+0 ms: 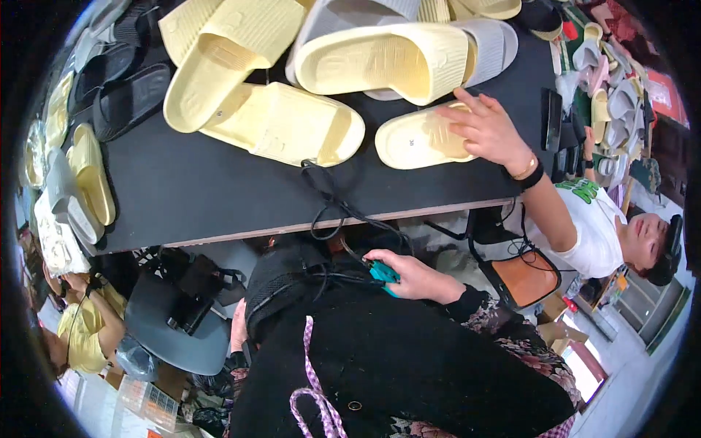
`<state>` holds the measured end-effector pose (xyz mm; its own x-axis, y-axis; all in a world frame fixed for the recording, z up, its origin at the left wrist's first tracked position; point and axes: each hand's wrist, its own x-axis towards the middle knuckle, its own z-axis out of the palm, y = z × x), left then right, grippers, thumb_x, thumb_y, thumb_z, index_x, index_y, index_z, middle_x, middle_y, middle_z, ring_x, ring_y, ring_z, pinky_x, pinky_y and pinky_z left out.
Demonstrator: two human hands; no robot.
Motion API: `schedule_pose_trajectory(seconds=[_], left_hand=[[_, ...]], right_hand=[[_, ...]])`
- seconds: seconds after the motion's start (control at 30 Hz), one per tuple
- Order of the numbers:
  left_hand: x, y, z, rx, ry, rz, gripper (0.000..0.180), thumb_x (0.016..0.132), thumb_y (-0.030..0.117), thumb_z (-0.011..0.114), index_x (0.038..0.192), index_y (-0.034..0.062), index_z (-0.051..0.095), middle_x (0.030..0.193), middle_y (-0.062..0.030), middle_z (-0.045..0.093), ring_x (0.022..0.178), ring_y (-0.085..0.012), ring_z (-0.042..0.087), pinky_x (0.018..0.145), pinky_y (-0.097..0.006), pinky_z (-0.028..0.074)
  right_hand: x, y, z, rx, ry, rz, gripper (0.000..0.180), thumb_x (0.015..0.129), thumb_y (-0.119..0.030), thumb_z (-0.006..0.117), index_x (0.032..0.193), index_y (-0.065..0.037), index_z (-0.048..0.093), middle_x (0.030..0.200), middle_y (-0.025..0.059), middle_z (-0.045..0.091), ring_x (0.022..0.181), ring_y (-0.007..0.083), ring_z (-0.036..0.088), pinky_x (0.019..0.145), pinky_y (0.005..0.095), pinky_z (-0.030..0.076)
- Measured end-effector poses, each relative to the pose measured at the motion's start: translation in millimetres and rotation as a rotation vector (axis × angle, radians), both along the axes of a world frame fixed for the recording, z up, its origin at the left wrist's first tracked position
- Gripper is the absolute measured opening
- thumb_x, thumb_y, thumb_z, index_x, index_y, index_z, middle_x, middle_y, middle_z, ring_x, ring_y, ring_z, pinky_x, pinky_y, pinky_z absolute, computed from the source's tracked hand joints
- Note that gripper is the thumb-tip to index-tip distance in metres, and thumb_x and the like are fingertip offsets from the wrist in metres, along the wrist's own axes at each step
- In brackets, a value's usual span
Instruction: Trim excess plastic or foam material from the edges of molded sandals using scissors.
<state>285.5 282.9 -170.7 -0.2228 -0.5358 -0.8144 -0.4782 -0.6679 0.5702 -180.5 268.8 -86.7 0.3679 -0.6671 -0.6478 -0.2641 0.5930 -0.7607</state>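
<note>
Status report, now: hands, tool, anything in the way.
Right hand closed around teal-handled tool. Left hand low, partly hidden, grip unclear. Black cord across table edge; co-worker's hand at yellow slipper.

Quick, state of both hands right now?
Left hand: partly hidden; can't tell whether it's open or closed, or holding anything.
Right hand: closed, holding a green tool.
</note>
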Motion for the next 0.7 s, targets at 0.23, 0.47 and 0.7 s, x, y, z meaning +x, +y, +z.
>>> schedule_pose_trajectory(seconds=[0.23, 0.47, 0.7], left_hand=[[12.9, 10.7, -46.7, 0.258, 0.098, 0.332, 0.040, 0.095, 0.029, 0.041, 0.120, -0.0018, 0.048, 0.115, -0.0069, 0.054, 0.105, -0.0136, 0.048, 0.093, -0.027, 0.037], [-19.2, -9.7, -72.5, 0.225, -0.023, 0.116, 0.036, 0.095, 0.031, 0.045, 0.118, 0.0042, 0.052, 0.111, -0.0015, 0.056, 0.103, -0.0104, 0.048, 0.091, -0.027, 0.039], [7.9, -12.9, -136.9, 0.239, -0.225, -0.167, 0.027, 0.092, 0.027, 0.052, 0.111, 0.0075, 0.055, 0.100, 0.0026, 0.058, 0.093, -0.0078, 0.049, 0.084, -0.026, 0.039]], right_hand=[[-21.4, 6.1, -19.4, -0.206, 0.082, 0.155, 0.053, 0.077, -0.014, 0.061, 0.124, -0.008, 0.039, 0.098, 0.0181, 0.056, 0.085, 0.0347, 0.059, 0.070, 0.0408, 0.048], [-37.7, 12.7, -54.3, -0.253, 0.126, 0.238, 0.049, 0.079, -0.015, 0.060, 0.123, -0.008, 0.039, 0.095, 0.0167, 0.055, 0.085, 0.0365, 0.057, 0.070, 0.0440, 0.048], [-45.3, 15.9, -87.9, -0.109, 0.154, 0.384, 0.051, 0.079, -0.017, 0.063, 0.124, -0.005, 0.041, 0.104, 0.0214, 0.056, 0.092, 0.0373, 0.056, 0.077, 0.0434, 0.046]])
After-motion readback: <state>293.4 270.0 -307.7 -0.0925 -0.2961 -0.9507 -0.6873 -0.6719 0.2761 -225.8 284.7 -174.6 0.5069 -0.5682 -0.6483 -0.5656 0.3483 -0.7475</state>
